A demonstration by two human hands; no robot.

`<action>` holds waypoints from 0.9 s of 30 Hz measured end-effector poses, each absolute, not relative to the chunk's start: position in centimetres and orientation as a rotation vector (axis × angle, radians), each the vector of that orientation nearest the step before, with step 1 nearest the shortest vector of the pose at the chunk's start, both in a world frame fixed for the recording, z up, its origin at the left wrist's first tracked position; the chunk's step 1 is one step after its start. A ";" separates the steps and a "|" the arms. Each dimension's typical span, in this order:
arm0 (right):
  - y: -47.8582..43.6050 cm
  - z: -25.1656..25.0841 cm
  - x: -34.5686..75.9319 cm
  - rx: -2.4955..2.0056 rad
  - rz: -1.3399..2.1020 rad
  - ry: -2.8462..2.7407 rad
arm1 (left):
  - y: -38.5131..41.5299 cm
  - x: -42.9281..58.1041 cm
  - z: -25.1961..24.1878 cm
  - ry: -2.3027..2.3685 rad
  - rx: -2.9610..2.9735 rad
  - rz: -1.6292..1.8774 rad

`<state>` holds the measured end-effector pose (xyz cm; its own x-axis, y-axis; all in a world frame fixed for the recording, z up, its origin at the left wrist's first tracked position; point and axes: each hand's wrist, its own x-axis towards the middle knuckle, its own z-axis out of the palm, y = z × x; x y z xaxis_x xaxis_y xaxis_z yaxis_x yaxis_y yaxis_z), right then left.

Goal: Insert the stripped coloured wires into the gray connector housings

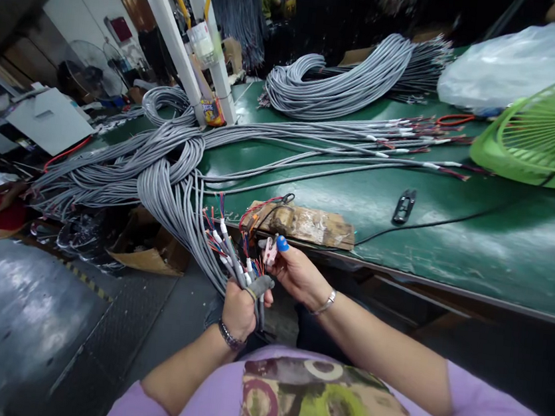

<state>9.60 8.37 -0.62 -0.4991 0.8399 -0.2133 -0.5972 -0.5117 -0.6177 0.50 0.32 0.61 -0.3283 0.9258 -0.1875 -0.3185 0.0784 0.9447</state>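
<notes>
Here, just off the near edge of the table [454, 245], the left hand [240, 310] wraps its grip around grey cables [237, 269], their wire ends [259, 267] slanting leftward toward it, while the right hand [297, 277] pinches what looks like a pink clip [270, 252] just beside them.

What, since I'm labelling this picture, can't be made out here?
Head view: how many gray cables the left hand holds; its grip and their overlap hide some.
Head view: what the pink piece in the right hand is; too small.
Head view: the rest of the green fan; cut off by the right edge.
</notes>
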 end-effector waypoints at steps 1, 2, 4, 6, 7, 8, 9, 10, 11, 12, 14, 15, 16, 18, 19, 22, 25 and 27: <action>8.3 -0.6 9.6 -0.632 2.089 -0.599 | 0.3 0.5 0.7 1.290 0.686 1.486; 8.3 -0.6 9.7 -0.626 2.111 -0.601 | 0.2 0.5 0.8 1.291 0.686 1.484; 8.2 -0.7 10.0 -0.602 2.159 -0.603 | -0.1 0.5 1.1 1.292 0.681 1.476; 7.9 -0.8 10.6 -0.583 2.191 -0.623 | -0.5 0.4 1.3 1.309 0.678 1.472; 7.7 -0.9 10.9 -0.582 2.203 -0.649 | -0.8 0.4 1.4 1.323 0.681 1.471; 7.4 -1.0 11.3 -0.580 2.208 -0.687 | -1.0 0.3 1.4 1.337 0.685 1.471; 7.1 -1.2 11.7 -0.574 2.211 -0.742 | -1.1 0.3 1.4 1.346 0.687 1.473; 6.8 -1.3 12.1 -0.567 2.210 -0.801 | -1.2 0.2 1.3 1.350 0.689 1.478; 6.4 -1.4 12.4 -0.553 2.203 -0.865 | -1.3 0.2 1.2 1.350 0.692 1.483; 6.1 -1.4 12.6 -0.551 2.186 -0.934 | -1.4 0.2 1.1 1.348 0.699 1.486; 5.5 -1.3 12.8 -0.568 2.125 -1.081 | -1.4 0.1 0.8 1.339 0.727 1.498; 5.4 -1.1 12.7 -0.590 2.085 -1.148 | -1.4 0.1 0.7 1.336 0.743 1.503; 5.2 -0.9 12.6 -0.614 2.043 -1.202 | -1.4 0.1 0.6 1.333 0.759 1.504; 5.0 -0.5 12.2 -0.659 1.971 -1.260 | -1.4 0.1 0.4 1.329 0.788 1.490; 4.9 -0.3 12.0 -0.673 1.952 -1.264 | -1.4 0.1 0.4 1.328 0.801 1.475; 4.9 -0.2 11.5 -0.684 1.972 -1.224 | -1.4 0.0 0.5 1.318 0.832 1.443; 5.3 -0.6 11.6 -0.662 2.095 -1.054 | -1.4 -0.1 0.9 1.307 0.808 1.472; 6.0 -1.0 11.8 -0.646 2.178 -0.874 | -1.2 -0.1 1.3 1.303 0.755 1.516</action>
